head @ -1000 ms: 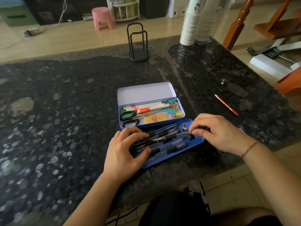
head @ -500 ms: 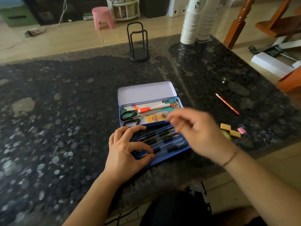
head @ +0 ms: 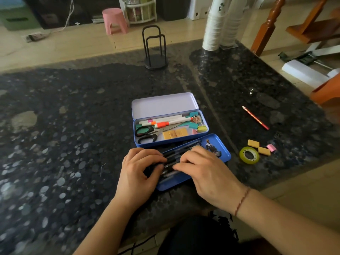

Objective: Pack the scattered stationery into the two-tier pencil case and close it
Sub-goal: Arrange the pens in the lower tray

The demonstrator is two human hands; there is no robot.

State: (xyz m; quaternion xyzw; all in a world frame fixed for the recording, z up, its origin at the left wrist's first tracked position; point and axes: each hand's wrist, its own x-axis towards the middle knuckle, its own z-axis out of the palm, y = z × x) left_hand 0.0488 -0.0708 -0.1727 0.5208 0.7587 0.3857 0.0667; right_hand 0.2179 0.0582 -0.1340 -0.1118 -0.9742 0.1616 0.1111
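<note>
Under both hands, black pens [head: 171, 159] lie in a loose blue metal tray [head: 223, 153]. Left hand [head: 137, 174] and right hand [head: 204, 169], fingers curled, press them flat. Uneven pushing could tip that tray off the near edge.

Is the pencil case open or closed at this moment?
Open. The lid lies tilted back behind the lower tier, and the pen tray sits out in front on the table, under both hands.

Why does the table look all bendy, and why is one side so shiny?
In the head view, the wide lens curves the table edges. Light from the far side glares off the left tabletop, washing it pale. The hands and pencil case look sharp, while the right edge, by the orange thing, is smeared.
</note>
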